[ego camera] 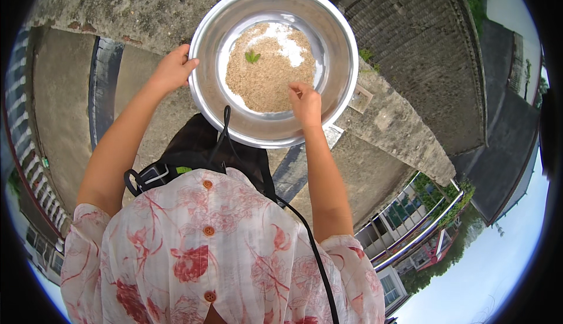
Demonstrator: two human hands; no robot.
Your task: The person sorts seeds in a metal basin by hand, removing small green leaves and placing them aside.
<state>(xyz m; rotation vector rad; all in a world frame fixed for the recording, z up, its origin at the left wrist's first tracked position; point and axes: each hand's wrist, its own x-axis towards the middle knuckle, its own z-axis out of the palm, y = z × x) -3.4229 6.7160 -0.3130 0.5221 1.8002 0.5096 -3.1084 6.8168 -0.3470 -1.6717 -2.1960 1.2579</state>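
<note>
A wide stainless steel basin (338, 60) is in front of me, tilted or level I cannot tell. Pale brown grain (259, 82) is spread over its bottom, and a bright bare patch shows at the upper right. On the grain lies a small green leaf (252, 57). My left hand (176, 69) grips the rim on the left side, thumb on top. Inside the basin, low on the right, my right hand (306, 104) has its fingertips drawn together just over the grain. Whether anything small is pinched there is hidden.
Behind the basin runs a rough concrete parapet (132, 11); whether the basin rests on it is unclear. A tiled roof (418, 60) slopes beyond it at the right. A metal railing (404, 218) stands lower right. A black cable (308, 236) hangs across my patterned shirt.
</note>
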